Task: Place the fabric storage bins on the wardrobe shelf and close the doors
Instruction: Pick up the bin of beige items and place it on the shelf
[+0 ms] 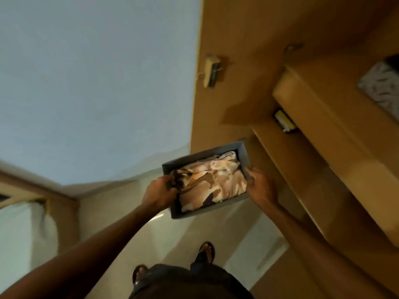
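Head view: outstretched left hand (160, 192) and right hand (258, 184) on grey bin (207, 155).

1. Storage bin (243, 154): grey cloth walls, looking matt.
2. Folded garment (212, 183) inside it: smooth, slightly shiny fabric, catching light on its creases.
3. Wardrobe shelf (306, 167): tan wood-look board, smooth, showing a matt finish.
4. Floor (172, 238): pale tile, glossy, reflecting light.
5. Wall (97, 83): painted, appearing matt.

Grey fabric bin (243, 155) of folded cloth (212, 182) between both hands, beside wardrobe (323, 147).
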`<state>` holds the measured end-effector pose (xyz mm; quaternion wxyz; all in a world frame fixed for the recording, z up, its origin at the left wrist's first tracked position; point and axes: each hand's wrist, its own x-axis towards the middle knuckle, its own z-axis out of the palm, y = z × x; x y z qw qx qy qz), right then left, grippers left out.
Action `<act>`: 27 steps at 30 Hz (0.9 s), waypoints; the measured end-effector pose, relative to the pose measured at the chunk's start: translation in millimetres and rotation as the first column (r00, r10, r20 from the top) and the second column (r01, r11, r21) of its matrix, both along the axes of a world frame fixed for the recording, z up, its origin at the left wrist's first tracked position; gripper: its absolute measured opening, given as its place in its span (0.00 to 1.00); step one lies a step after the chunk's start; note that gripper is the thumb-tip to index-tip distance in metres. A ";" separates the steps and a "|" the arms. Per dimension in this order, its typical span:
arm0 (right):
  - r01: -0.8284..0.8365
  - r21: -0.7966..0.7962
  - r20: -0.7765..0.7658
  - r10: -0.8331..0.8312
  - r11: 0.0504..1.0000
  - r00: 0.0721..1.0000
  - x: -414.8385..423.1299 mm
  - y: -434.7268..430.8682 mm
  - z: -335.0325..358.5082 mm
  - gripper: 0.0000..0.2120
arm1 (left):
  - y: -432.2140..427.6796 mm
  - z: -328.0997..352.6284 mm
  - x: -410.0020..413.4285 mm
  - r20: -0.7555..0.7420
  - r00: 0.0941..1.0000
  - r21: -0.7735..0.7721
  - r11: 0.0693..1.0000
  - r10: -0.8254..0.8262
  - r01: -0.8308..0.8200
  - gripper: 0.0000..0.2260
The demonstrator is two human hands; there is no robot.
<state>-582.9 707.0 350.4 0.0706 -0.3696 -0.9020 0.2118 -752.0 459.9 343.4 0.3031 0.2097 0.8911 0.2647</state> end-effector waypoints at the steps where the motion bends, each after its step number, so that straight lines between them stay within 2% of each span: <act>1: 0.036 0.015 -0.016 -0.036 0.999 0.999 2.9 25.1 10.1 0.16 | 29.0 8.8 1.6 -0.018 0.999 0.030 0.999 -0.030 0.031 0.19; 7: 0.110 0.031 -0.029 -0.109 0.993 0.994 12.6 147.3 73.7 0.15 | 155.1 61.8 11.8 -0.111 0.987 0.137 0.982 -0.113 0.128 0.07; 14: 0.152 0.119 -0.061 -0.146 0.981 0.987 -2.8 262.0 126.2 0.24 | 269.5 92.7 -5.1 -0.162 0.968 0.187 0.957 -0.194 0.223 0.11; 17: 0.164 0.146 -0.068 -0.155 0.976 0.986 -17.2 313.6 141.4 0.24 | 324.2 97.7 -16.8 -0.170 0.952 0.226 0.930 -0.254 0.289 0.09; 19: 0.166 0.171 -0.051 -0.160 0.971 0.986 -29.1 352.3 150.4 0.23 | 365.0 102.4 -30.3 -0.252 0.923 0.185 0.922 -0.289 0.340 0.08; 21: 0.185 0.170 -0.046 -0.179 0.968 0.983 -43.4 392.7 158.3 0.18 | 405.4 111.0 -45.9 -0.348 0.882 0.117 0.919 -0.317 0.377 0.12; 23: 0.199 0.146 -0.064 -0.191 0.969 0.979 -55.3 428.1 165.0 0.14 | 437.2 121.0 -57.1 -0.378 0.861 0.088 0.912 -0.341 0.400 0.14; 27: 0.205 0.094 -0.060 -0.200 0.974 0.978 -79.5 500.2 171.4 0.18 | 504.8 129.3 -81.0 -0.385 0.839 0.081 0.892 -0.383 0.445 0.12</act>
